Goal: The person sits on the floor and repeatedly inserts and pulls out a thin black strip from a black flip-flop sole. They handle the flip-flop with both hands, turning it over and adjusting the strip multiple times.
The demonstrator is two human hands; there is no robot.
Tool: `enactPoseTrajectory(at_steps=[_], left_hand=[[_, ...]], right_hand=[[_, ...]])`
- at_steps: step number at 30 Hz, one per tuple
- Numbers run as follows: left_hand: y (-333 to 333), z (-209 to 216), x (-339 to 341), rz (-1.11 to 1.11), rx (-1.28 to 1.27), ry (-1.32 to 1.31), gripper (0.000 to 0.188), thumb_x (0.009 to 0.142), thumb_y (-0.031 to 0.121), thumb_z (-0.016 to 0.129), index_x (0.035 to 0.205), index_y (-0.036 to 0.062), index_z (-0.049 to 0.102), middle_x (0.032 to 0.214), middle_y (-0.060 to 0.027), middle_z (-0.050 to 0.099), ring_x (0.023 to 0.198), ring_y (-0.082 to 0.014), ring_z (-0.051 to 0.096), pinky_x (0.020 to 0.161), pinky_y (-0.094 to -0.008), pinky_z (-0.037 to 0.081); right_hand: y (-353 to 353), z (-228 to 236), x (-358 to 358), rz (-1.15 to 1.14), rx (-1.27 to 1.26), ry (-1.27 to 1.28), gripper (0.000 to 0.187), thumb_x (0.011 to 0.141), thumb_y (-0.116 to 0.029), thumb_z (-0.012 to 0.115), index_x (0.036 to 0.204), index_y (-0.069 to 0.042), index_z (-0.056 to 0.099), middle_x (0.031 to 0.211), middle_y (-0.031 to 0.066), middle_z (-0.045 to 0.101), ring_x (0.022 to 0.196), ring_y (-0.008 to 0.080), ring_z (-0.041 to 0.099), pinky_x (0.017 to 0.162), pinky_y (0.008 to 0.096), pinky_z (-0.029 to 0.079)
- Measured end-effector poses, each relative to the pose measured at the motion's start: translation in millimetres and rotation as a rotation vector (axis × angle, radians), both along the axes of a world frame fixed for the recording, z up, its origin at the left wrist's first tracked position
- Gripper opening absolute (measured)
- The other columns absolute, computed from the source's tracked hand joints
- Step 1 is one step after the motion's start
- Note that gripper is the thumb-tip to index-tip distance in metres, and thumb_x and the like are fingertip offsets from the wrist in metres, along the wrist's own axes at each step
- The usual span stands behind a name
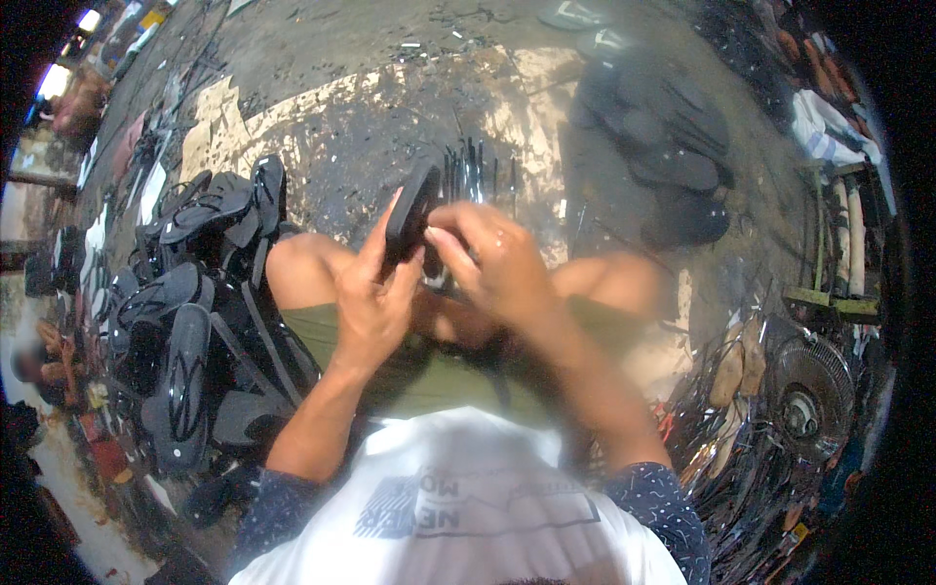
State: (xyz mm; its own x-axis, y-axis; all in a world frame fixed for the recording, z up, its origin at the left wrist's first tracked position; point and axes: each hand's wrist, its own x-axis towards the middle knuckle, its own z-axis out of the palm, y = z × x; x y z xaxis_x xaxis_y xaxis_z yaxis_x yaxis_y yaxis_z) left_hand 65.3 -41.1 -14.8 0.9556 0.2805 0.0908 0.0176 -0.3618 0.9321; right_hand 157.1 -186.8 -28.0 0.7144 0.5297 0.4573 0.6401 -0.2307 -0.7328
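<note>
Taking the black sole [412,213] as the landmark, the white shirt [468,497] is closest to the body, well below the sole, and the green shorts [458,380] come between the two. The left hand [375,297] is just below and left of the sole, closed around its near part between thumb and fingers. The sole is held up between the knees, its long axis running away from the body and leaning slightly right at the far end. The right hand [497,261] is just right of it, fingertips drawn narrow at the sole's right side near the lower end; whether they pinch anything I cannot tell. So the left hand supports the sole, while the right is nearest its right edge. A pile of black sandals [185,366] lies left of the sole, and a fan [807,402] well to its right and lower. Farther out, thin dark strips [472,175] show just beyond it to the right, more dark sandals [678,168] lie farther right, and stained cardboard [541,83] spreads beyond.
</note>
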Motion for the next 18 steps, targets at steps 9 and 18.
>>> enactPoseTrajectory(at_steps=[9, 18], left_hand=[[-6, -7, 1, -0.017, 0.032, -0.018, 0.055, 0.097, -0.005, 0.059, 0.151, -0.0023, 0.045, 0.136, -0.0147, 0.062, 0.116, -0.017, 0.061, 0.098, -0.028, 0.049], [-7, -8, 0, -0.139, -0.02, 0.042, 0.055, 0.098, 0.001, 0.061, 0.151, -0.001, 0.045, 0.145, -0.0186, 0.056, 0.132, -0.0233, 0.055, 0.106, -0.0308, 0.046]], right_hand=[[-4, -1, 8, -0.011, -0.037, 0.101, 0.016, 0.094, -0.014, 0.066, 0.099, -0.001, 0.058, 0.088, 0.02, 0.067, 0.083, 0.0415, 0.067, 0.072, 0.0489, 0.055], [-26, 1, -6, -0.021, -0.09, 0.242, 0.018, 0.092, -0.018, 0.071, 0.096, -0.002, 0.063, 0.087, 0.018, 0.07, 0.08, 0.0381, 0.07, 0.07, 0.0468, 0.055]])
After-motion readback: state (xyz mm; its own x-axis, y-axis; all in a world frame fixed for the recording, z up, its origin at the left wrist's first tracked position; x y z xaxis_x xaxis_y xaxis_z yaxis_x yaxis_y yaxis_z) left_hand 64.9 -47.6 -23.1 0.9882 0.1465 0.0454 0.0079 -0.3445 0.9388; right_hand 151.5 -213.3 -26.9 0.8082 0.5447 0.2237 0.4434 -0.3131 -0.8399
